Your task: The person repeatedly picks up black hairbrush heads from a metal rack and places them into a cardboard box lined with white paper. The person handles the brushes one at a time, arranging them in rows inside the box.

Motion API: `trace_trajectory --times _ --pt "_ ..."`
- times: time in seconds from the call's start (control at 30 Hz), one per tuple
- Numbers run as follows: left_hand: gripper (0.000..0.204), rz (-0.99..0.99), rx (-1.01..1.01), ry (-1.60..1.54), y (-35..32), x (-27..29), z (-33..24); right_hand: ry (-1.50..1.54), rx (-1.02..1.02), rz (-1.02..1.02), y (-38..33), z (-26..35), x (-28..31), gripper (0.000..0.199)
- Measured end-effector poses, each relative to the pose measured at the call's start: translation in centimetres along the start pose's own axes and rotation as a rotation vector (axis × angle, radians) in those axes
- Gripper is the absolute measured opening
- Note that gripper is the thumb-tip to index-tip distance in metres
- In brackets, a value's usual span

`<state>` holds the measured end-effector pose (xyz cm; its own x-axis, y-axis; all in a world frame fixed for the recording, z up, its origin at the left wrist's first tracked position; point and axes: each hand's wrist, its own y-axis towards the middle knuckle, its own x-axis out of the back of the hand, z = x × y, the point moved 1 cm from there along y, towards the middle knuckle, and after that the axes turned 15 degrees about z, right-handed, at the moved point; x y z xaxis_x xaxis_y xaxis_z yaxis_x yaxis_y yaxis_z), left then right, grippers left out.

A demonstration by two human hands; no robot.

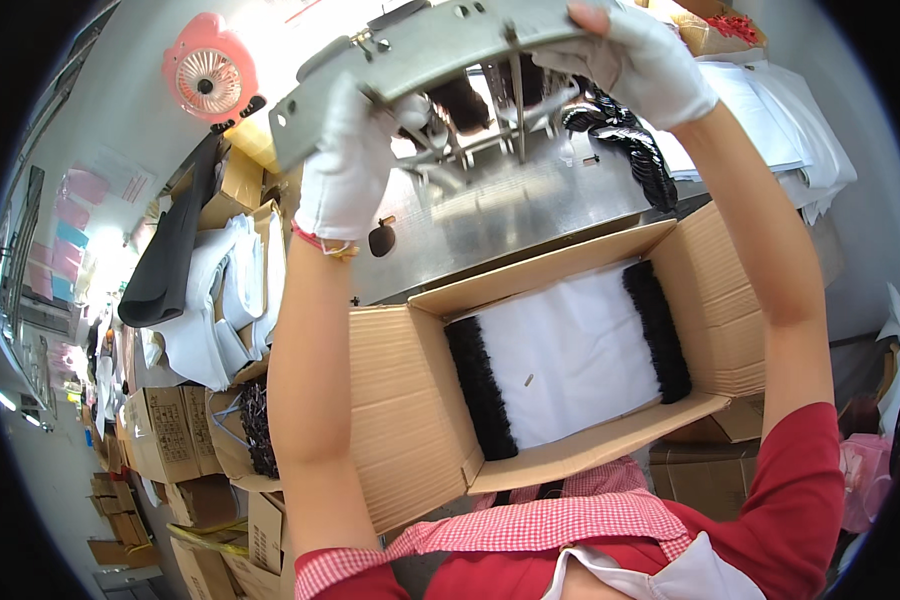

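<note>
Both my hands wear white gloves and are raised at the top of the view. They grip a long grey metal machine plate (420, 62) that is tilted up, with rods and linkages showing under it. My left hand (344, 165) is closed around its lower left part, though the fingertips are partly hidden. At its right end my right hand (645, 65) holds on, with a bare fingertip on the top edge. Below the plate lies a shiny metal tabletop (490, 215). A string of black sequin trim (645, 155) hangs near my right hand.
An open cardboard box (560, 455) stands before me, holding white cloth (570, 350) with black fringe at both ends. At left are a pink fan (208, 78), a black roll (175, 240), white sheets (215, 300) and cartons (165, 430). White sheets (770, 120) lie at right.
</note>
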<state>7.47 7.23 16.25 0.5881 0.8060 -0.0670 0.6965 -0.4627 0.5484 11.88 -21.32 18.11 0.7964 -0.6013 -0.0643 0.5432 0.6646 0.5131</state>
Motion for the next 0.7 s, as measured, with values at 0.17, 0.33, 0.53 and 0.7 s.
trace_trajectory --times 0.17,0.33,0.53,0.7 --pt "0.047 0.225 1.009 0.770 -4.2 6.4 7.6 0.029 -0.021 -0.149 -2.6 -6.0 -0.8 0.038" --pt "0.070 0.070 1.056 1.132 -5.9 7.8 17.2 0.309 -0.135 -0.148 -4.1 -11.6 1.1 0.037" --pt "0.070 -0.066 1.032 1.408 -3.7 8.6 19.5 -0.324 -0.588 -0.137 -4.7 -10.6 1.7 0.044" --pt "0.065 0.117 1.052 1.488 -4.0 10.5 19.6 -0.234 -0.519 -0.211 -5.4 -12.0 2.5 0.044"
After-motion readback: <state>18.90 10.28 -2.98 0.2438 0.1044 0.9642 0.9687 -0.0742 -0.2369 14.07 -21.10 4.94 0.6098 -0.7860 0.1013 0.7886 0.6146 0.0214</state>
